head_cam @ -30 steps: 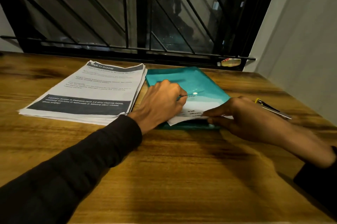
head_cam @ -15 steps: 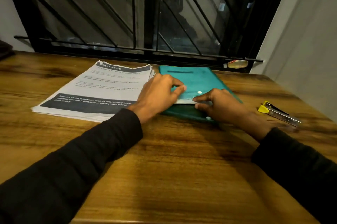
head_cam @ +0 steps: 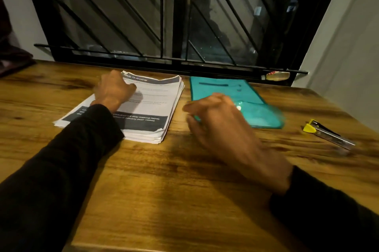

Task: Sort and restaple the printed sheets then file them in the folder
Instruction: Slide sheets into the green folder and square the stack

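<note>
bare wooden table (head_cam: 168,190) up front, paper stack (head_cam: 155,112), folder (head_cam: 221,89), stapler (head_cam: 328,134) behind

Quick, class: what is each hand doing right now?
Left hand: curled, resting on the paper stack; any grip hidden.
Right hand: blurred, holding nothing, in front of the teal folder.
</note>
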### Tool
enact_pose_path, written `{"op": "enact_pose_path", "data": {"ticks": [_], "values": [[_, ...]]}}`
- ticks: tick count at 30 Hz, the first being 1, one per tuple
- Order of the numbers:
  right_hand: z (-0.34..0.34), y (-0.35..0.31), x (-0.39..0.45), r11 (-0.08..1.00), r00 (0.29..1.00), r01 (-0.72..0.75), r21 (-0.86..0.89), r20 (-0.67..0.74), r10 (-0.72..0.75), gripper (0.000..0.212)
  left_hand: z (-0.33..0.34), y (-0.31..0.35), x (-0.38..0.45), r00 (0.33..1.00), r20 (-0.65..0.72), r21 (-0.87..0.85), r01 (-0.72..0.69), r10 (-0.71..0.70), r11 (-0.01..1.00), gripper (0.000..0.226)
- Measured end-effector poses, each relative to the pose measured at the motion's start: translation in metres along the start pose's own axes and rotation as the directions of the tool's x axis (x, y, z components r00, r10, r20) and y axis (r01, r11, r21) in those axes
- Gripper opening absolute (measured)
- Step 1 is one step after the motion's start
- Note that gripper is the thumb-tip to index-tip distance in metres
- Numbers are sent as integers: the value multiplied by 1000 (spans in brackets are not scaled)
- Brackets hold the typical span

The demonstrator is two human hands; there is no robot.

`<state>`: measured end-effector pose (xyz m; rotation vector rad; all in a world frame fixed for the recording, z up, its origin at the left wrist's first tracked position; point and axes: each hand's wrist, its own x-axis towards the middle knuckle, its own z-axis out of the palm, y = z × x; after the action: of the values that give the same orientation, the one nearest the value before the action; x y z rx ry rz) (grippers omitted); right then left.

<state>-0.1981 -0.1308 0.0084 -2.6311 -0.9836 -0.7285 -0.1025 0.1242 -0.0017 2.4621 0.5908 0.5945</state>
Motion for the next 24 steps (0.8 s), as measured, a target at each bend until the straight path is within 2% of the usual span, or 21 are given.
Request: {"op": "enact_pose_path", "data": {"ticks": [5, 9, 15, 21, 24], "values": [[39, -26, 7, 965, 981, 48, 258, 170, -95, 37, -1, -18, 7, 997, -20, 7, 79, -78, 997, 38], [52, -20, 4, 907, 987, 8, 420, 141, -74, 28, 3, -22, 8, 995, -65, 2, 75, -74, 997, 36], [55, -17, 4, 889, 985, -47, 455, 167, -33, 27, 0, -31, 8, 985, -97, -101, 130, -140, 986, 35], [53, -17, 4, 900, 977, -69, 430, 213, -27, 36, -6, -39, 14, 979, -90, -206, 162, -184, 965, 34], [51, -19, 4, 908, 981, -70, 414, 193, -12, 40, -6, -49, 21, 980, -73, -238, 165, -187, 957, 25]]}}
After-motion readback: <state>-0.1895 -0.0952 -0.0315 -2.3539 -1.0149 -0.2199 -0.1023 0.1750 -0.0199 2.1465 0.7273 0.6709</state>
